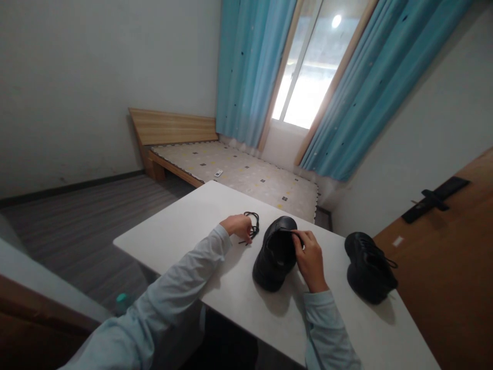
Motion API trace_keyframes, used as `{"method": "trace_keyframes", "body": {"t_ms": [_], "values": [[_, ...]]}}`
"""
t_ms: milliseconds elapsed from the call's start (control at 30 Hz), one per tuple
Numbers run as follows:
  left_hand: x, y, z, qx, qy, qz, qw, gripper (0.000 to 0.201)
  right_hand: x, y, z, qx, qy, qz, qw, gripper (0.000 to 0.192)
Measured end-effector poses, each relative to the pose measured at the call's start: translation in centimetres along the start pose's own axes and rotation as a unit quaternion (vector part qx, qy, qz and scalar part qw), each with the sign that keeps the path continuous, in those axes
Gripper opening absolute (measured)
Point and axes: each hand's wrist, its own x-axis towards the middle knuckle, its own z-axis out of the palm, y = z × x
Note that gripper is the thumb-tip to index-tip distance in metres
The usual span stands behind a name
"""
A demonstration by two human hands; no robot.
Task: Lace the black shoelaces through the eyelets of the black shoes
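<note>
A black shoe (268, 275) stands on the white table (173, 231), its opening facing me and no lace seen threaded in it. To its left, my left hand (238, 226) is closed in a pinch on a looped black shoelace (257, 221), close above the tabletop. On the shoe's right side, my right hand (311, 259) is closed, thumb and fingers gripping the edge of the shoe near its tongue. Farther right is a second black shoe (367, 275), with a lace in it and a loop sticking out.
Beyond the table is a low wooden bed with a patterned mattress (246, 174), on which a small white remote-like object (219, 173) lies. Blue curtains (252, 67) flank a bright window. A wooden door (442, 246) with a black handle is at the right. A green-capped object (121, 298) shows at lower left.
</note>
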Motion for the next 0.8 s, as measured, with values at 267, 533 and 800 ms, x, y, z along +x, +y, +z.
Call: {"method": "trace_keyframes", "body": {"t_ms": [267, 533, 800], "values": [[-0.2, 0.0, 0.1, -0.013, 0.019, 0.043, 0.999, 0.003, -0.2, -0.2, 0.4, 0.011, 0.039, -0.055, 0.998, 0.030], [-0.1, 1.0, -0.5, -0.079, 0.179, 0.075, 0.978, 0.014, -0.4, -0.5, 0.3, 0.080, 0.002, -0.067, 0.995, 0.037], [0.2, 2.2, -0.4, -0.252, 0.245, 0.116, 0.929, 0.019, -0.2, -0.5, 0.1, 0.047, -0.025, -0.060, 0.997, 0.039]]}}
